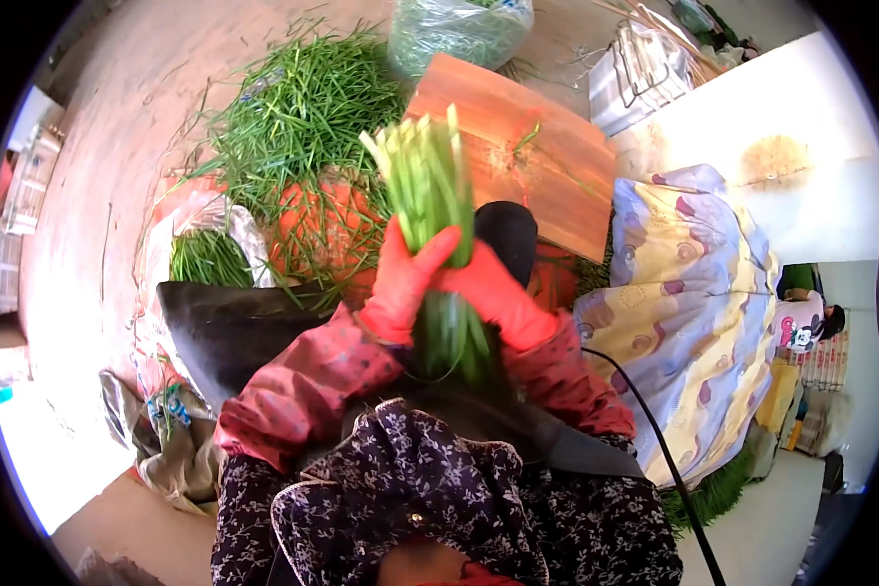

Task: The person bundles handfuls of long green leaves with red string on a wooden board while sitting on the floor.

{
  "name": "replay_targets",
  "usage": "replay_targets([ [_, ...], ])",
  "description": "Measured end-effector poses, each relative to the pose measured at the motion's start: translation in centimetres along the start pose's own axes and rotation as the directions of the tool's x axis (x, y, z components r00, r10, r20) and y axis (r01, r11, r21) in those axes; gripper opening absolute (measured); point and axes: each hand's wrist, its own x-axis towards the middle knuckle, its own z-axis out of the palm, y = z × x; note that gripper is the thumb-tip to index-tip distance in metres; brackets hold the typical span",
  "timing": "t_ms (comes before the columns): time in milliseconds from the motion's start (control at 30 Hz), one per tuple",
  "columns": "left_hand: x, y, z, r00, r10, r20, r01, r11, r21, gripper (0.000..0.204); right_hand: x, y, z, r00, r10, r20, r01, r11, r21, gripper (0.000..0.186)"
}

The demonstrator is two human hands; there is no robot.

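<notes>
Floor (132,127) below, green bunch (432,186) in two-handed grip (503,295)

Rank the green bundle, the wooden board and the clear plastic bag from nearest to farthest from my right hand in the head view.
1. Green bundle: held in the right hand and left hand.
2. Wooden board: beyond the hands, ahead.
3. Clear plastic bag: past the board, at the top.

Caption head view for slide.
Red-gloved left grip and right grip hold a bundle of chive-like greens near a wooden board.
</notes>
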Motion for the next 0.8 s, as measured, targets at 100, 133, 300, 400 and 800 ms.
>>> replay_targets([
  [100, 3.2, 0.0, 8.9, 0.974, 0.128, 0.187, -0.106, 0.987, -0.122, 0.057, -0.9, -5.3, -7.9, 0.969, -0.188, -0.159, 0.154, 0.966, -0.207, 0.055],
  [133, 4.7, -0.7, 11.7, 0.958, 0.098, 0.268, -0.076, 0.993, -0.090, 0.056, -1.9, -8.6, -9.8, 0.963, -0.186, -0.195, 0.122, 0.946, -0.299, 0.057],
  [300, 11.9, -1.8, 17.3, 0.936, 0.057, 0.346, -0.197, 0.902, 0.383, 0.048, 1.5, -12.7, -18.4, 0.859, -0.483, -0.168, 0.111, 0.496, -0.861, 0.065],
  [400, 16.2, -6.6, 19.2, 0.927, 0.202, 0.315, -0.257, 0.956, 0.144, 0.046, 3.2, -14.2, -19.0, 0.820, -0.546, -0.171, 0.079, 0.403, -0.912, 0.061],
  [800, 11.9, -3.3, -1.2, 0.751, -0.581, 0.314, 0.481, 0.807, 0.342, 0.060, 15.5, -1.1, -26.4, 0.966, -0.146, -0.214, -0.194, 0.139, -0.971, 0.087],
])
